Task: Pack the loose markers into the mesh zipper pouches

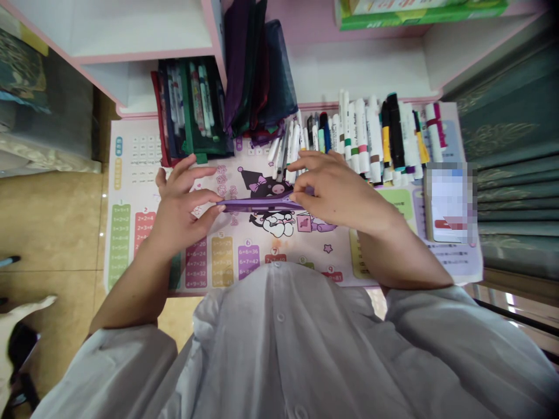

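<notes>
A flat purple pencil pouch (257, 204) is held edge-on over a desk mat (131, 174) printed with cartoon figures and multiplication tables. My left hand (186, 201) pinches the pouch's left end between thumb and fingers, the other fingers spread. My right hand (336, 189) grips its right end, fingers curled over the top edge. Just beyond my right hand lie loose pens (286, 148) and a row of markers (384, 137).
Mesh pouches filled with pens (192, 107) and dark empty pouches (255, 75) stand against the pink shelf (144, 55). A phone (449, 201) lies on the mat's right side. Green cushions (515, 145) sit right; tiled floor (48, 221) shows left.
</notes>
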Available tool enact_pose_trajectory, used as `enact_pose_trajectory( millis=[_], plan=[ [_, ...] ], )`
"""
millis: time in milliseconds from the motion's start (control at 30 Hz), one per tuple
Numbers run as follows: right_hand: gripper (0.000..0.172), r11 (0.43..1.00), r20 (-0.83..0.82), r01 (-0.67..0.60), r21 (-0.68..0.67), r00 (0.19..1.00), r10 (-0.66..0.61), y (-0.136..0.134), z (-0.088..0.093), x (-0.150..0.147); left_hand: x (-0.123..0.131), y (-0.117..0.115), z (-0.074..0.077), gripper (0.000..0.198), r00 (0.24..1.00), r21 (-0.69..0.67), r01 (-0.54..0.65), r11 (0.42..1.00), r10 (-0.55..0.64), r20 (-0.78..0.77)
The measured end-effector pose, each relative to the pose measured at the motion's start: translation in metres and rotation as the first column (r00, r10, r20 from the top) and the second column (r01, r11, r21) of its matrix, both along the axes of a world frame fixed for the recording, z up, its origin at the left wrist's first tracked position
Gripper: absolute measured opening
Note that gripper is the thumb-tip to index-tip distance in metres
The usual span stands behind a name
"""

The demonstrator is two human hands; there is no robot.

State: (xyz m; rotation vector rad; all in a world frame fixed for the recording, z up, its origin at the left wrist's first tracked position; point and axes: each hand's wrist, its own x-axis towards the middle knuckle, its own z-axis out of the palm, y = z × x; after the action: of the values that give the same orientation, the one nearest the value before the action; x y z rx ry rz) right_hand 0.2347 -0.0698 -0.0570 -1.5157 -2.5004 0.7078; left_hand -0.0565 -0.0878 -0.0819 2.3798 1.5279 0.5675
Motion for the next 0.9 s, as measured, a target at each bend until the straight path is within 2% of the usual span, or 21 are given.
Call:
enact_pose_trajectory(
  millis=[167,367,567,900],
  plan=[
    [0.030,1.000,0.018,0.003,-0.020,1.000,-0.003,0.0007,0.0011,0.0002,0.0002,0.0002,0.0010,0.038,1.000,-0.013,-0.012,1.000,0.012,-0.004],
    [0.031,1.000,0.017,0.002,-0.010,1.000,-0.002,0.0009,0.0004,0.0021,-0.0019,0.0008,0.0011,0.038,1.000,0.014,-0.014,1.000,0.014,-0.015],
    [0.030,1.000,0.026,-0.009,0.002,1.000,0.009,0.0014,0.0005,0.0042,-0.0013,0.0018,0.0029,0.050,0.997,-0.029,-0.029,0.999,0.027,-0.068],
    [0.030,1.000,0.039,0.009,-0.020,0.999,-0.008,0.0021,0.0044,0.0054,-0.0045,0.0029,0.0024,0.042,0.997,-0.035,-0.035,0.999,0.033,-0.071]
  ],
)
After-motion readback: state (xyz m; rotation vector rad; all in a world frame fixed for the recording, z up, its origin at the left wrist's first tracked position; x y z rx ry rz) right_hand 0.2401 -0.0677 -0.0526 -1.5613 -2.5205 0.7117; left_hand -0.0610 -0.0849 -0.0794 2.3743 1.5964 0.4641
